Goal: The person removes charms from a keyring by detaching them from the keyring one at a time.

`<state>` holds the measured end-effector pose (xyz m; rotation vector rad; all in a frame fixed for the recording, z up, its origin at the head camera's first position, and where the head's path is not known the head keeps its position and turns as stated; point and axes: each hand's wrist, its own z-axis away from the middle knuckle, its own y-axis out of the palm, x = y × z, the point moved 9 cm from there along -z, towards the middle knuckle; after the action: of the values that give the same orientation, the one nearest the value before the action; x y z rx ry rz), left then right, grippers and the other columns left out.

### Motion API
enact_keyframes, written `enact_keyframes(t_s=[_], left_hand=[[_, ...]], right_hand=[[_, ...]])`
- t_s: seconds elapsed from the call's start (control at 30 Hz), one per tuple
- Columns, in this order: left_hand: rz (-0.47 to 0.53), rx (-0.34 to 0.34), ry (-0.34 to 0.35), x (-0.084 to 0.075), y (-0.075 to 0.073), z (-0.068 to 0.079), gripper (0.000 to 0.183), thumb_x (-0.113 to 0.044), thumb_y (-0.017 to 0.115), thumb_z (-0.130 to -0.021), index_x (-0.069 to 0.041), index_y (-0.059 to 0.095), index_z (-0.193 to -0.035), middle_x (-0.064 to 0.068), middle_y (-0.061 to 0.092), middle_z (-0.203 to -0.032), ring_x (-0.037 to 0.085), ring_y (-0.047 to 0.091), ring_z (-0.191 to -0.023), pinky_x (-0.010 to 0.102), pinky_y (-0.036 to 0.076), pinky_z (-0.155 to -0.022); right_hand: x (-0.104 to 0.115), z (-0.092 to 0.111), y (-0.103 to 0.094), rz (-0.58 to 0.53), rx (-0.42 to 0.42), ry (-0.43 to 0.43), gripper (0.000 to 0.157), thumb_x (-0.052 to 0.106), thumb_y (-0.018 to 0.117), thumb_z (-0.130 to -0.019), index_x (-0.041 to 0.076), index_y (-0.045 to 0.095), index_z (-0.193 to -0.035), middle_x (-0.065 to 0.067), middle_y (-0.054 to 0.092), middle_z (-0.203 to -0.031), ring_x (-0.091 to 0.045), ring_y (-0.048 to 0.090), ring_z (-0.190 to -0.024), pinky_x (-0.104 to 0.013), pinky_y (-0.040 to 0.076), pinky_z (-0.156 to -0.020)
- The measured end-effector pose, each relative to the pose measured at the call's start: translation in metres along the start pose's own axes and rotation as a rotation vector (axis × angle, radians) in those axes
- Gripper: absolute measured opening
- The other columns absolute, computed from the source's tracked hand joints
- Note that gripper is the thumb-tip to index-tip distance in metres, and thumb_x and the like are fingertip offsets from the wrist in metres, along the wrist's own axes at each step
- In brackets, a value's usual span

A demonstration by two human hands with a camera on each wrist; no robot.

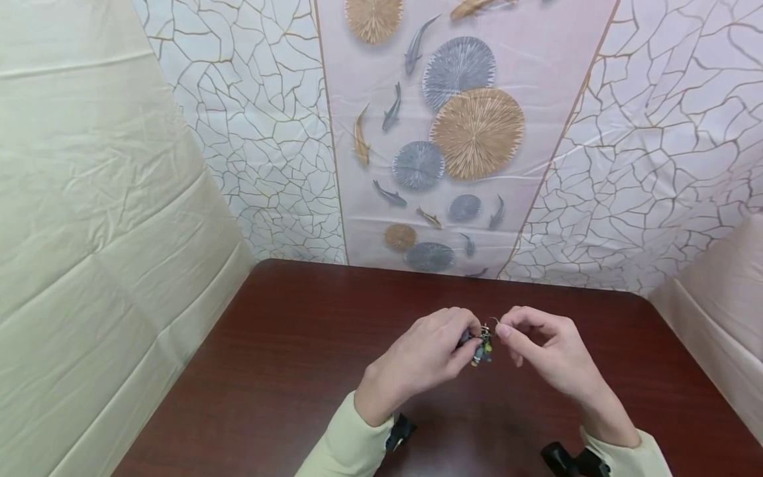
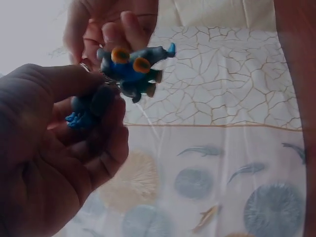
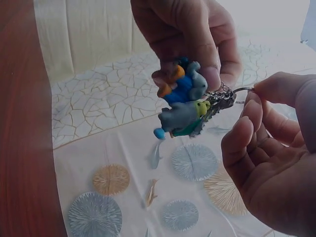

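Between the left hand (image 1: 420, 354) and right hand (image 1: 557, 358) I have the figurine charms (image 3: 180, 117), pinched by the left, and their metal ring (image 3: 242, 89), pinched by the right; a hard tug could break either pinch, dropping the bunch.

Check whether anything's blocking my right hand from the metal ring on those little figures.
Nothing visible: your right hand pinches the metal ring directly, while your left hand holds the bunch of figures beside it.

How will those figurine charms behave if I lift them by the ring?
The figurine charms will probably dangle and swing from the ring, being joined by small chains. Their smooth, moulded look suggests stiff bodies, perhaps slightly slippery.
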<state>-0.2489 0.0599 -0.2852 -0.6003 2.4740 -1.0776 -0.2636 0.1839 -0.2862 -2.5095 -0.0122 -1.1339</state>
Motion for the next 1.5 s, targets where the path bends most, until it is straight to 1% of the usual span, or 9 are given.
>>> enact_keyframes(t_s=[0.13,0.2,0.47,0.63,0.7,0.9,1.1,1.3,1.5], left_hand=[[-0.120,-0.025,0.012,-0.004,-0.007,0.001,0.006,-0.018,0.058,-0.088,-0.016,0.059,-0.093,-0.009,0.052,-0.083,0.005,0.045,-0.074,0.014,0.039,-0.066],[-0.146,-0.035,0.018,-0.006,-0.010,0.001,0.004,-0.020,0.058,-0.088,-0.017,0.059,-0.092,-0.010,0.050,-0.081,0.005,0.043,-0.074,0.014,0.038,-0.065],[0.057,0.001,0.003,-0.001,-0.008,0.000,0.004,-0.016,0.055,-0.091,-0.014,0.056,-0.094,-0.012,0.052,-0.087,0.001,0.045,-0.079,0.011,0.038,-0.072],[0.127,-0.023,0.014,0.001,-0.008,-0.002,0.007,-0.016,0.054,-0.092,-0.013,0.057,-0.097,-0.008,0.055,-0.089,0.003,0.048,-0.082,0.010,0.038,-0.074],[0.145,-0.043,0.030,0.000,-0.010,-0.003,0.008,-0.016,0.055,-0.091,-0.012,0.058,-0.097,-0.006,0.056,-0.089,0.004,0.049,-0.082,0.010,0.038,-0.075],[0.107,-0.100,0.108,-0.007,-0.018,-0.003,0.006,-0.013,0.056,-0.091,-0.010,0.055,-0.096,-0.006,0.051,-0.092,0.002,0.046,-0.086,0.009,0.039,-0.079],[0.183,-0.132,0.081,-0.005,-0.023,-0.002,0.004,-0.010,0.054,-0.092,-0.008,0.052,-0.096,-0.003,0.050,-0.091,0.001,0.047,-0.082,0.007,0.039,-0.075],[0.208,-0.168,0.045,-0.001,-0.027,0.000,0.004,-0.012,0.054,-0.093,-0.009,0.054,-0.095,-0.004,0.052,-0.090,0.001,0.048,-0.084,0.008,0.040,-0.076],[0.217,-0.188,0.027,0.000,-0.031,0.000,0.004,-0.010,0.057,-0.091,-0.010,0.055,-0.095,-0.004,0.052,-0.092,0.001,0.049,-0.087,0.009,0.040,-0.079]], right_hand=[[-0.001,-0.002,0.003,0.052,0.001,0.042,0.014,-0.009,0.059,-0.084,0.004,0.061,-0.084,0.000,0.051,-0.061,-0.012,0.049,-0.047,-0.026,0.041,-0.044],[-0.003,-0.003,0.005,0.078,0.004,0.075,0.012,-0.005,0.060,-0.085,0.007,0.061,-0.084,0.001,0.052,-0.062,-0.012,0.050,-0.048,-0.027,0.042,-0.044],[-0.008,-0.004,0.011,0.057,0.011,0.134,0.007,-0.001,0.060,-0.086,0.005,0.062,-0.085,0.000,0.054,-0.064,-0.014,0.051,-0.049,-0.029,0.043,-0.045],[-0.009,-0.003,0.011,0.014,0.002,0.162,0.005,0.000,0.059,-0.088,0.005,0.061,-0.086,-0.002,0.054,-0.062,-0.016,0.051,-0.049,-0.030,0.043,-0.046],[-0.007,-0.003,0.012,-0.014,0.001,0.149,0.006,-0.001,0.058,-0.088,0.004,0.061,-0.086,-0.002,0.053,-0.061,-0.016,0.051,-0.049,-0.031,0.042,-0.047],[0.004,-0.004,0.015,-0.152,0.030,0.038,0.013,-0.012,0.054,-0.085,-0.001,0.060,-0.087,-0.006,0.053,-0.067,-0.017,0.050,-0.049,-0.031,0.040,-0.047],[0.004,-0.006,0.022,-0.215,0.072,0.014,0.016,-0.015,0.051,-0.085,-0.003,0.059,-0.090,-0.009,0.052,-0.068,-0.019,0.050,-0.050,-0.031,0.041,-0.046],[0.000,-0.006,0.024,-0.181,0.079,0.024,0.015,-0.013,0.053,-0.085,-0.001,0.060,-0.092,-0.009,0.053,-0.069,-0.018,0.050,-0.049,-0.031,0.042,-0.044],[-0.008,-0.005,0.027,-0.031,0.082,0.107,0.015,-0.004,0.060,-0.086,0.008,0.056,-0.093,-0.007,0.054,-0.066,-0.019,0.051,-0.049,-0.028,0.044,-0.045]])
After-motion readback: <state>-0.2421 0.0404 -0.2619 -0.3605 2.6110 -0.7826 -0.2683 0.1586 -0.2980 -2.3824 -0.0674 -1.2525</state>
